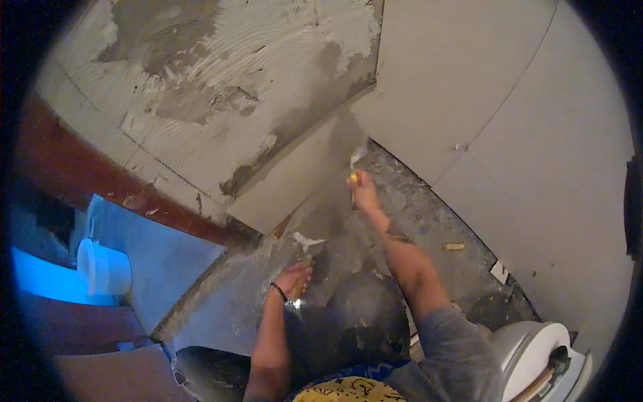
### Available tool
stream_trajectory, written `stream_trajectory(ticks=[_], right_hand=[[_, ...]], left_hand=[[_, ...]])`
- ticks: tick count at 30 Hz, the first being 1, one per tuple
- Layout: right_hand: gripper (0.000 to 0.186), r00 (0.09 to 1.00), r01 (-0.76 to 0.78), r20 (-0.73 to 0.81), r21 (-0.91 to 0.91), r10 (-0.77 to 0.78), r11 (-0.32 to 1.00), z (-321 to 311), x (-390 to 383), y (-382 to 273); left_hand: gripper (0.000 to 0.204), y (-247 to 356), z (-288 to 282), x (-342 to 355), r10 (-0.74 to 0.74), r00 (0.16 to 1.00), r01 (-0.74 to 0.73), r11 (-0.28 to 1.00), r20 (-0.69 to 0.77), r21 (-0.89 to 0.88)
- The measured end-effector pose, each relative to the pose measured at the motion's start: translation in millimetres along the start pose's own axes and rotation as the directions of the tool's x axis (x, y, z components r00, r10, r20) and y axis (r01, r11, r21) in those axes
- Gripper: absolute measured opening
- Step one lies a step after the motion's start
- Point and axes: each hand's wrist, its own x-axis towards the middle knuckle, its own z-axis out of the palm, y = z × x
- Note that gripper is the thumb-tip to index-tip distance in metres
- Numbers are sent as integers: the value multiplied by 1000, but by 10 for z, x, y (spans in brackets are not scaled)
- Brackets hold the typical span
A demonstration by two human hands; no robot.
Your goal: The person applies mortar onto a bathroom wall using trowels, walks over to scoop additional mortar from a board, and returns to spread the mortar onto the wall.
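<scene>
My left hand [293, 279], with a dark bracelet at the wrist, is closed around the handle of a putty knife. White paste [308, 240] clings to the far edge of its grey blade [312, 250]. Farther forward, my right hand [364, 191] grips a small yellow-handled putty knife [355, 177], reaching toward the corner at the foot of the wall. A whitish smear of paste [359, 155] shows at its far end; my fingers hide most of the tool. Both hands are above the rough grey floor [408, 201].
Ridged, patchy adhesive covers the wall [268, 60] at upper left; large pale tiles [455, 80] stand to the right. A white bucket [110, 269] is at far left, another white bucket [512, 358] with a tool at lower right. A yellowish scrap [453, 246] and white piece [499, 271] lie right.
</scene>
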Motion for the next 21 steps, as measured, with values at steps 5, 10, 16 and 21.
stream_trajectory(ticks=[5, 10, 16, 21], right_hand=[[32, 985, 151, 88, -42, -147, 988, 68, -439, -318], [31, 972, 91, 230, -187, -46, 978, 51, -986, -1395], [26, 807, 9, 590, 26, -23, 1000, -667, -1158, -1475], [22, 581, -486, 726, -54, 368, 872, -1727, -1076, -1402]], left_hand=[[23, -123, -51, 147, -11, 999, 9, 998, 40, 60], [22, -227, -273, -138, 1, 999, 0, 1000, 48, -19], [28, -65, -253, 43, 0, 994, 4, 999, 109, -40], [42, 423, 58, 183, 5, 938, -25, 998, 346, 53]])
